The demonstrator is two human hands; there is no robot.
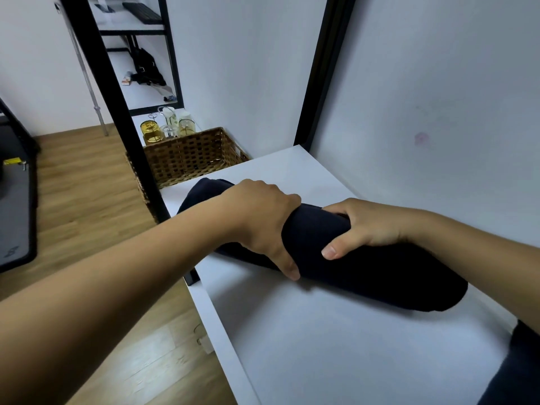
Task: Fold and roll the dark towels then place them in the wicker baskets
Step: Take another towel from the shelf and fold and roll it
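A dark navy towel (380, 273), rolled into a thick log, lies across the white shelf surface (321, 346). My left hand (263, 220) grips the roll near its left third, fingers over the top and thumb down the near side. My right hand (359, 226) grips the roll just to the right of it, thumb on the near side. A wicker basket (187, 156) stands beyond the shelf's far left end, at a lower level, and no towel shows inside it. More dark cloth (520, 369) lies at the bottom right corner.
A black metal post (117, 112) rises between me and the basket. Glass jars and cups (166, 127) stand behind the basket. White walls close the shelf at the back and right. Wooden floor (87, 200) lies to the left, with a dark mat on it.
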